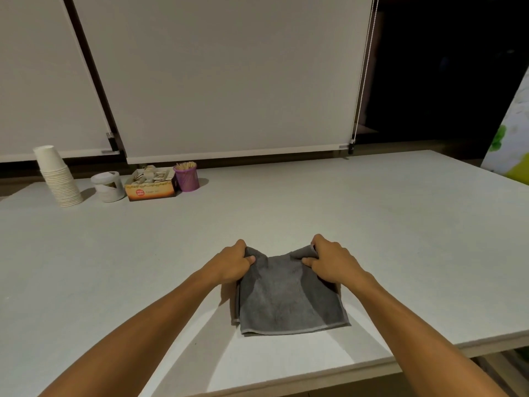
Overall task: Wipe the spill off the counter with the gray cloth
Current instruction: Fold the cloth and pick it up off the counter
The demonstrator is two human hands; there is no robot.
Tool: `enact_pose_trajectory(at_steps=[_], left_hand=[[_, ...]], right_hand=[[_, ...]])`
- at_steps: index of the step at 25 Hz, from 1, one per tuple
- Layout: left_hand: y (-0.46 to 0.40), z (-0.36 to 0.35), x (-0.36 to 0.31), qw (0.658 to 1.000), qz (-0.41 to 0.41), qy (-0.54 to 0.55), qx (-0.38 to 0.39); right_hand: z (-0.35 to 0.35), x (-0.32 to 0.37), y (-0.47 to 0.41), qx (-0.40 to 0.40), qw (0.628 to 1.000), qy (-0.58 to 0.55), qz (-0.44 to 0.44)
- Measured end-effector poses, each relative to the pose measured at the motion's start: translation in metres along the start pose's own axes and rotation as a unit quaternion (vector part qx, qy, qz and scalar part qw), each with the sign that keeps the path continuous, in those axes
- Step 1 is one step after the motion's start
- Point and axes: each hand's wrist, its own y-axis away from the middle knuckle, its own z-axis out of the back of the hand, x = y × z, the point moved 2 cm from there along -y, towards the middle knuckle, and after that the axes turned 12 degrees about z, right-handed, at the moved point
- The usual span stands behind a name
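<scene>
A folded gray cloth (pixel 289 299) lies flat on the white counter (pixel 372 224), near its front edge. My left hand (pixel 233 262) pinches the cloth's far left corner, thumb on top. My right hand (pixel 329 260) grips the far right corner, which is bunched and lifted slightly. The near edge of the cloth rests on the counter. I see no spill on the counter surface.
At the back left stand a stack of white paper cups (pixel 58 177), a white tub (pixel 108 186), an open box of sachets (pixel 151 184) and a purple holder of sticks (pixel 186 176). Roller blinds (pixel 229 81) hang behind. The counter's front edge (pixel 315 373) runs just below the cloth.
</scene>
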Motion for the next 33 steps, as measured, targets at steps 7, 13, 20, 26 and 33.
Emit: enact_pose_trajectory(at_steps=[7, 13, 20, 26, 33], left_hand=[[-0.026, 0.020, -0.004, 0.994, 0.024, 0.110, 0.000], [-0.070, 0.059, -0.017, 0.969, 0.044, 0.238, -0.041], [-0.133, 0.105, -0.042, 0.956, 0.038, 0.284, -0.057], [-0.207, 0.126, -0.052, 0.932, 0.070, 0.347, -0.085], [-0.278, 0.122, -0.052, 0.924, 0.112, 0.349, -0.106]], right_hand=[[0.020, -0.008, -0.043, -0.024, 0.994, -0.111, -0.006], [0.049, -0.007, -0.101, -0.080, 0.973, -0.215, -0.005], [0.072, -0.018, -0.183, -0.099, 0.949, -0.295, -0.044], [0.085, -0.026, -0.252, -0.140, 0.931, -0.332, -0.068], [0.080, -0.040, -0.319, -0.159, 0.925, -0.331, -0.094]])
